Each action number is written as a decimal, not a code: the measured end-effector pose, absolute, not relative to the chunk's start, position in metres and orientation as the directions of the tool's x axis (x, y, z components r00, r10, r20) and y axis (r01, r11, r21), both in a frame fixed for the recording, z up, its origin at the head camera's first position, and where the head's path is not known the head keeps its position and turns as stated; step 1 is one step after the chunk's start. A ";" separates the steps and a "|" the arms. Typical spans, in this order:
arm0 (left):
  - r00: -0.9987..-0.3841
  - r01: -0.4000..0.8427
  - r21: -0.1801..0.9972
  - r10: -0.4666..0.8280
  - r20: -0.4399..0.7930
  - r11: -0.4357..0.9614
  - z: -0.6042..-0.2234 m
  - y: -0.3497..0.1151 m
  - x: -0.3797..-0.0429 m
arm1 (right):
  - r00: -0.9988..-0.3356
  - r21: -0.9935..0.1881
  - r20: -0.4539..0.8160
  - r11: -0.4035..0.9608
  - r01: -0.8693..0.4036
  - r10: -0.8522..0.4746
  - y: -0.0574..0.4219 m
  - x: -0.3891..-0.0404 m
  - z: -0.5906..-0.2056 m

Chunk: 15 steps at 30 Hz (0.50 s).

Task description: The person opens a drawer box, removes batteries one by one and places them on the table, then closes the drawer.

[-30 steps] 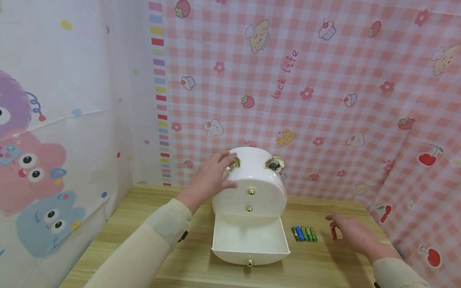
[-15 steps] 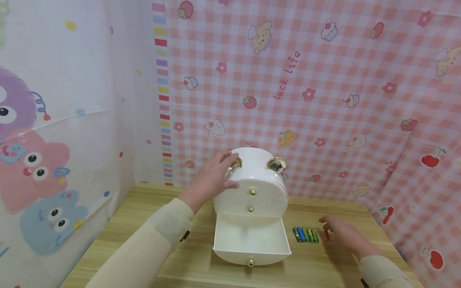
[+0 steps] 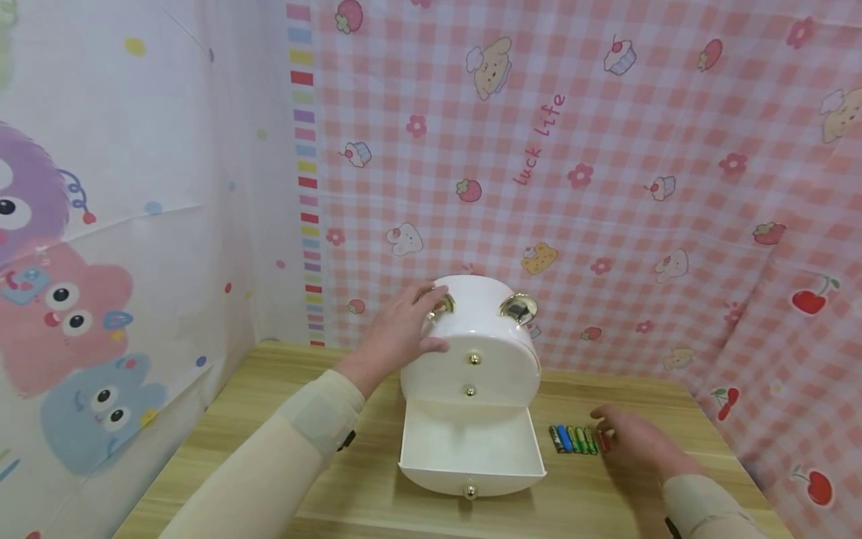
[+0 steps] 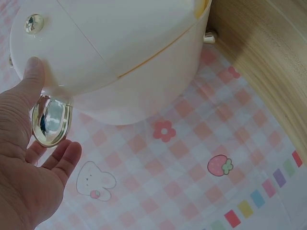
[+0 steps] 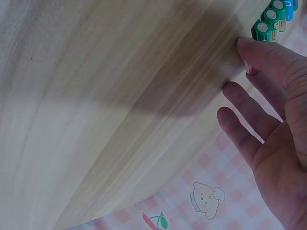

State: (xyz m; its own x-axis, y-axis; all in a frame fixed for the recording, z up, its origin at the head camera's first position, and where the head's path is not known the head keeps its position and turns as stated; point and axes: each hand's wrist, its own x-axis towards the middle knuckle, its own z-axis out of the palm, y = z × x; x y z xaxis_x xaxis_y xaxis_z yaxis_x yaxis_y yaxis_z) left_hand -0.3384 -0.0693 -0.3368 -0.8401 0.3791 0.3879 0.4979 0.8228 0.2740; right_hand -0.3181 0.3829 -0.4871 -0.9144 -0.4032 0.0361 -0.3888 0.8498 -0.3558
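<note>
A white rounded drawer box (image 3: 481, 311) with gold ears and gold knobs stands mid-table. Its bottom drawer (image 3: 471, 442) is pulled out, with nothing inside. My left hand (image 3: 393, 333) holds the box at its left ear (image 4: 52, 122); in the left wrist view the thumb lies on the front and the fingers reach behind the ear. To the right of the drawer, several batteries (image 3: 572, 439) lie side by side, green ones and a blue one. Between thumb and forefinger, my right hand (image 3: 640, 442) pinches a red battery (image 5: 250, 70), mostly hidden, at the row's right end.
The wooden table (image 3: 323, 479) meets a pink checked cloth (image 3: 606, 224) behind and on the right. A white cartoon-printed cloth (image 3: 168, 299) hangs on the left.
My right hand has moved left with the red battery, from apart to close beside the row's right end. The left hand and the box have kept their places.
</note>
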 end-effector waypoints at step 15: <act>-0.839 0.498 0.265 0.381 0.388 0.826 -0.337 -0.069 -0.338 | -0.934 -0.323 -0.021 0.886 -0.332 -0.357 0.373 -0.317 -0.485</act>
State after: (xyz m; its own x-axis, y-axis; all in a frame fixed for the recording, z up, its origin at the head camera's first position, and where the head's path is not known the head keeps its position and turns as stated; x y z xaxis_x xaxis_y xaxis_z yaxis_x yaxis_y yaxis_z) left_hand -0.3375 -0.0692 -0.3367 -0.8390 0.3811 0.3883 0.4977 0.8259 0.2649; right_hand -0.3172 0.3728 -0.4855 -0.9337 -0.3575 -0.0210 -0.3320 0.8862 -0.3232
